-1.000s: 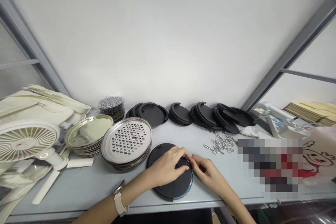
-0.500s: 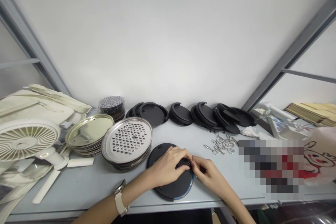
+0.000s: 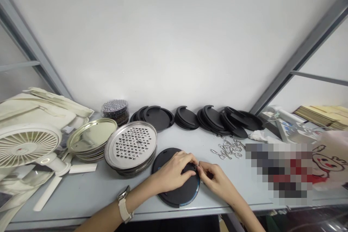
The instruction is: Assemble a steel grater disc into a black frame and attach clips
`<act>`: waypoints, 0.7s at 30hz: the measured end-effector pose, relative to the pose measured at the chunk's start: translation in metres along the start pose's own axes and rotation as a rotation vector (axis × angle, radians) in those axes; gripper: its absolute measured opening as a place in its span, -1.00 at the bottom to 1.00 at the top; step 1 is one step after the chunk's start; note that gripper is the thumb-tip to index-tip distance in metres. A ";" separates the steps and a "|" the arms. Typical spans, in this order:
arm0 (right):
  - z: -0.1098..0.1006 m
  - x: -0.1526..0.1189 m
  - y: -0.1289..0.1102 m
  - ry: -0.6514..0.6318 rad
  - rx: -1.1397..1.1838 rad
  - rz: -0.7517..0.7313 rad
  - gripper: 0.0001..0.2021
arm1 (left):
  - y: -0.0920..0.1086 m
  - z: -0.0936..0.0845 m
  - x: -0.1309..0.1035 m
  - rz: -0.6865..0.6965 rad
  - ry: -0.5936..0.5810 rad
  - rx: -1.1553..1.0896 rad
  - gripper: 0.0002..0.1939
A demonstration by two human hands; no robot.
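Note:
A round black disc [image 3: 178,197] with a blue edge along its right side lies flat on the table before me. My left hand [image 3: 175,172] rests across its top, thumb and forefinger bent together near the right rim. Meeting it there, my right hand [image 3: 214,179] pinches a tiny metal piece, mostly hidden by the fingertips. Up and to the right lies a loose pile of small metal clasps with rings [image 3: 231,149]. Just left of the disc stands a stack of round metal plates, the top one a perforated silver plate [image 3: 112,154].
Gold-coloured round plates [image 3: 94,137] are stacked further left, beside a white fan [image 3: 27,146]. Along the wall lie several black round trays [image 3: 157,117] and a stack of studded discs [image 3: 114,106]. A blurred patch [image 3: 280,170] and a printed bag [image 3: 330,163] are at right.
Both hands stay at the disc's right rim, with barely any finger movement. The whole view has shifted very slightly.

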State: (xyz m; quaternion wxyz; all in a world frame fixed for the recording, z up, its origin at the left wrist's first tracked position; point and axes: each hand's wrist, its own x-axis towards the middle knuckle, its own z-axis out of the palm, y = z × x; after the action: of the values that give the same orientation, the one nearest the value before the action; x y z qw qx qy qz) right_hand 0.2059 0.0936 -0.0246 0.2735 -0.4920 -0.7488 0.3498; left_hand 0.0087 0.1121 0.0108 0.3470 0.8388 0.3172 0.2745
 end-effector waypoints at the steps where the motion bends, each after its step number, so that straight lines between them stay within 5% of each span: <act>1: 0.000 0.000 0.001 -0.001 0.002 0.000 -0.61 | 0.000 0.000 0.000 0.001 0.004 -0.004 -0.74; 21: 0.001 0.000 0.000 0.008 0.016 0.009 -0.63 | 0.000 0.001 0.002 0.003 0.031 -0.008 -0.76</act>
State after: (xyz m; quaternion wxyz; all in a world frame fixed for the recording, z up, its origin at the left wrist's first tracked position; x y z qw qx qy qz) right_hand 0.2050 0.0936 -0.0253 0.2789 -0.4948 -0.7426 0.3549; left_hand 0.0105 0.1132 0.0105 0.3449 0.8336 0.3202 0.2892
